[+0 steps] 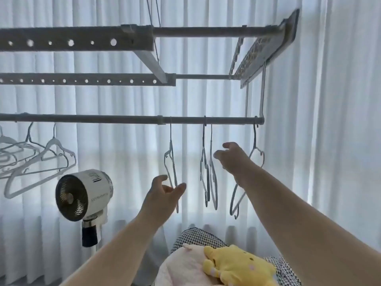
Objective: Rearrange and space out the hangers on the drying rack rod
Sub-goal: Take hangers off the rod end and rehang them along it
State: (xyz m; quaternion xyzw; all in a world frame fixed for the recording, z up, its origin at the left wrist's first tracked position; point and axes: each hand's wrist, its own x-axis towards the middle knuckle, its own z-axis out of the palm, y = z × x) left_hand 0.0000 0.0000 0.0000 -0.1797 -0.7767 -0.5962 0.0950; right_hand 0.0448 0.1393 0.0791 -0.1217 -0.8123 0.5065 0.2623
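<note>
My left hand [162, 191] was raised with its fingers [179, 189] spread apart, right by the lower part of one hanger [172, 162] but gripping nothing. My right hand [233, 156] reached up, fingers loosely curled and empty, between a close pair of hangers [208, 172] and the last hanger [254, 153] at the right end of the rod [123, 119]. More hangers [35, 155] crowded together near the rod's left end, above a fan [84, 195].
</note>
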